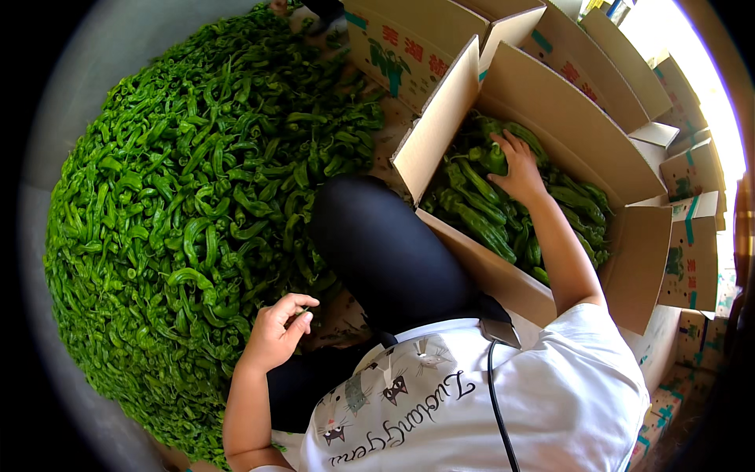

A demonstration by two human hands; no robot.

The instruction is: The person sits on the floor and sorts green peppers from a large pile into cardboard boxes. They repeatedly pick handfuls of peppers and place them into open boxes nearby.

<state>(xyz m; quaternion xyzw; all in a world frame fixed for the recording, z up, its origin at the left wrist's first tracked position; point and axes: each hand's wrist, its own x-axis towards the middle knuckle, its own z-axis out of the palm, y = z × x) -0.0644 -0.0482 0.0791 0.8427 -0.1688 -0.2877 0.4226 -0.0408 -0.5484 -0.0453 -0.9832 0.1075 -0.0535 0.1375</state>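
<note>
Inside an open cardboard box (566, 118), long green peppers (481, 206) lie in a layer. My right hand (519, 168) is over them with thumb and fingers spread, touching or just above a pepper (494, 158). Whether it bears any of that pepper's weight is unclear. My left hand (280, 330) is at the near right side of a large heap of green peppers (194, 194). Its thumb and forefinger curve towards each other, with a small dark green bit near their tips. What that bit is, and whether it is gripped, cannot be made out.
My bent knee (383, 236) in dark trousers lies between heap and box. Another printed carton (413, 50) stands beyond the box. More cartons (687, 253) line the right side. A person's dark-clad limb (324, 9) shows at the top edge. A black cord (495, 407) runs down my shirt.
</note>
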